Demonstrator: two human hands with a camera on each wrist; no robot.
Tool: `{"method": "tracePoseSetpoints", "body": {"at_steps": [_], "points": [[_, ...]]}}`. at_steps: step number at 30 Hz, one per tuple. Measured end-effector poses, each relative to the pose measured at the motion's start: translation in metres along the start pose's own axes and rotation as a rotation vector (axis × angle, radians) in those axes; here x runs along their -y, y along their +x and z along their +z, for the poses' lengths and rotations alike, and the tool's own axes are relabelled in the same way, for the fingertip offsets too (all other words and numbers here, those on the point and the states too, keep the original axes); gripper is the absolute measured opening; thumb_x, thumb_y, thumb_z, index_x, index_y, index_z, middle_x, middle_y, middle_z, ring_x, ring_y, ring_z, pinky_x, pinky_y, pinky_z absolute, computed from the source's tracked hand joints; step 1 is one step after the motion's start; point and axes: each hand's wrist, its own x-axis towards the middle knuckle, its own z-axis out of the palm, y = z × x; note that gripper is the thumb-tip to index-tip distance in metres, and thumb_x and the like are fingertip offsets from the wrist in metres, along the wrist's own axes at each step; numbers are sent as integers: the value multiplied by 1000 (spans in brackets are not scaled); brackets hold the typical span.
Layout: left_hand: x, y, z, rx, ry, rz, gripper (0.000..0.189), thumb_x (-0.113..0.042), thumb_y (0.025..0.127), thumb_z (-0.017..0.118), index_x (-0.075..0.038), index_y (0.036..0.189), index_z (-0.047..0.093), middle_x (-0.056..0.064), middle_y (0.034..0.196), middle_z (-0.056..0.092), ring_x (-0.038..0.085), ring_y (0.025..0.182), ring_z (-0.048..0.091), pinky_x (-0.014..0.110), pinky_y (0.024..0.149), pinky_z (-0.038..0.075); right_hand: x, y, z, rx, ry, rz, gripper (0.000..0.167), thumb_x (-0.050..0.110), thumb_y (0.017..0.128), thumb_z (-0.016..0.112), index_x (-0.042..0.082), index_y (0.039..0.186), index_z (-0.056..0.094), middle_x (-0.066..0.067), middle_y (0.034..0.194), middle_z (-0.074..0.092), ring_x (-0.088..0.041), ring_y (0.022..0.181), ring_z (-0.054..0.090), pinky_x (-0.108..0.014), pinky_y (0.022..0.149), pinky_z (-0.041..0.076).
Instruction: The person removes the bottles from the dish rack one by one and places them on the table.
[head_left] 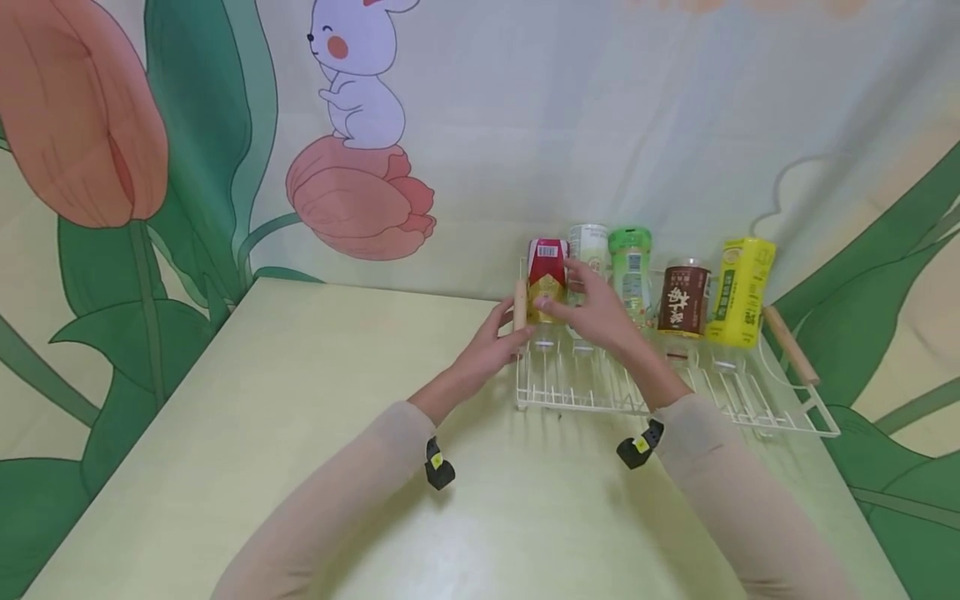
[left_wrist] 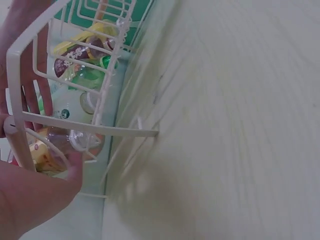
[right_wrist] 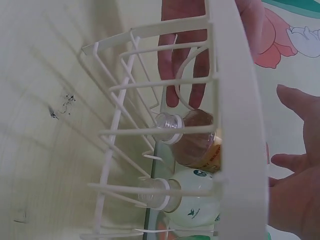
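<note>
A red-and-gold bottle stands neck-down at the left end of a white wire rack. My left hand is at that end, thumb in front of the wooden handle and fingers behind it, holding the rack. In the left wrist view its thumb lies beside the neck of the bottle. My right hand spreads its fingers around the red-and-gold bottle, thumb near its front. Whether those fingertips press on it is unclear. A white bottle is beside it, partly behind the right hand.
Farther right in the rack stand a green bottle, a brown-labelled bottle and a yellow bottle, all neck-down. A second wooden handle is at the right end. The pale table meets a printed cloth behind.
</note>
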Motion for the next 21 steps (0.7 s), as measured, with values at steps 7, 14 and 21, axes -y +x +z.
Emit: {"method": "tracePoseSetpoints", "body": {"at_steps": [7,14,21], "points": [[6,-2,-1,18,-11,40,78,-38,108,61,-26,171,17,10,173,26,36,148,45,48,117,46,-2,6,0,-2,-4,0,94,45,96,77,12,168,26,-19,168,35,-43,151,39,-64,115,43],[9,-3,-1,11,23,69,78,-41,109,60,-25,171,17,11,172,29,35,146,48,46,114,48,-5,12,3,-21,-34,-20,93,34,96,80,9,168,25,-20,165,39,-42,148,43,-62,116,42],[10,-3,-2,5,32,90,79,-42,108,61,-23,171,18,12,172,29,36,146,49,49,114,49,-7,19,7,-36,-110,-32,92,27,96,81,6,167,27,-21,162,44,-41,145,48,-59,115,45]]}}
